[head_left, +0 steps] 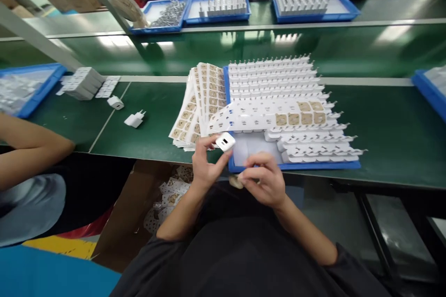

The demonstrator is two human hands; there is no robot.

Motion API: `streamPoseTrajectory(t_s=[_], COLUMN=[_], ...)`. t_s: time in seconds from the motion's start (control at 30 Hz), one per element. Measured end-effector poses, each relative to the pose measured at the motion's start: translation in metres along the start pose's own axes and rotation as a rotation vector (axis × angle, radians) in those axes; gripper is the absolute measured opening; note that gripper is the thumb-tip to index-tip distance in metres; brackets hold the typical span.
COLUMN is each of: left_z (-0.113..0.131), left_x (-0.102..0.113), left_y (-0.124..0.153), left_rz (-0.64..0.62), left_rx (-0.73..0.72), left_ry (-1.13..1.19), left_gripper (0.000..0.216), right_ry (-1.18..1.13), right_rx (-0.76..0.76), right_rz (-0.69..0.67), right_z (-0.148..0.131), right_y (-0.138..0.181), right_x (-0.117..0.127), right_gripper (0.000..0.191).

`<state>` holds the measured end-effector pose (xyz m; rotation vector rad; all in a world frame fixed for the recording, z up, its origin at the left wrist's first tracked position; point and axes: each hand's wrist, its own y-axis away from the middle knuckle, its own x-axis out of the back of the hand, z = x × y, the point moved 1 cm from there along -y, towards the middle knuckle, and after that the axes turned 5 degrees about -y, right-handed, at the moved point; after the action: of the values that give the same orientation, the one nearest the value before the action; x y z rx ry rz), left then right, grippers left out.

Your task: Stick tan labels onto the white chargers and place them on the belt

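A white charger plug (226,142) is pinched between the thumb and fingers of my left hand (205,163), its port side facing up. Close by on the right, my right hand (267,181) is closed on a small tan sticker (236,181), slightly blurred. Both hands are at the front edge of a blue tray (324,165). Rows of white chargers (272,74) fill much of that tray, prongs pointing away to the right. Across them lies a partly used sticker sheet (256,122). Fanned sticker sheets (195,109) lie left of the tray.
Two loose chargers (134,119) and a stacked block of them (83,83) sit to the left. A co-worker's arm (35,144) rests there. An open cardboard box (118,218) with used sheets stands below the bench edge. More blue trays (218,19) line the far side.
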<state>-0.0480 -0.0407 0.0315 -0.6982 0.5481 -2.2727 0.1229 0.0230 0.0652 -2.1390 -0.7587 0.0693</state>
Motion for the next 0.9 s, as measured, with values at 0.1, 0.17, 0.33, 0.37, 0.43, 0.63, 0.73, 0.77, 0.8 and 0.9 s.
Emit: streamPoseTrajectory(t_s=[0.1,0.17,0.33,0.37,0.43,0.63,0.73,0.77,0.8,0.9], left_z=[-0.02,-0.036,-0.092,-0.104,-0.125,-0.156,-0.167,-0.172,-0.177,-0.186], left_x=[0.03,0.051,0.101,0.109,0.124,0.152,0.164,0.168,0.172,0.178], left_y=[-0.011,-0.02,-0.051,-0.057,-0.069,-0.079,-0.075,-0.074,-0.075,-0.082], left_rz=[0.148,0.202,0.198,0.19,0.174,0.196,0.249,0.263,0.276,0.359], left_rx=[0.14,0.19,0.342,0.376,0.432,0.501,0.525,0.522,0.511,0.456], left_ry=[-0.006,-0.038,-0.267,-0.344,-0.532,-0.851,-1.054,-1.083,-1.089,-1.062], left_gripper=[0.043,0.047,0.042,0.041,0.038,0.036,0.04,0.04,0.041,0.044], right_ry=[-0.266,-0.376,-0.418,-0.404,-0.374,-0.272,-0.234,-0.224,-0.216,-0.217], right_rx=[-0.321,-0.738,-1.13,-1.141,-1.141,-0.998,-0.928,-0.905,-0.88,-0.8], right_rz=[-0.34,-0.584,-0.841,-0.864,-0.913,-1.041,-1.059,-1.055,-1.049,-1.031], right_z=[0.02,0.044,0.1,0.107,0.115,0.119,0.114,0.111,0.106,0.081], right_y=[0.027,0.05,0.091,0.095,0.102,0.113,0.107,0.103,0.098,0.079], right_x=[-0.05,-0.097,-0.212,-0.226,-0.243,-0.223,-0.189,-0.175,-0.16,-0.111], right_gripper=[0.01,0.008,0.023,0.028,0.035,0.026,0.024,0.027,0.03,0.032])
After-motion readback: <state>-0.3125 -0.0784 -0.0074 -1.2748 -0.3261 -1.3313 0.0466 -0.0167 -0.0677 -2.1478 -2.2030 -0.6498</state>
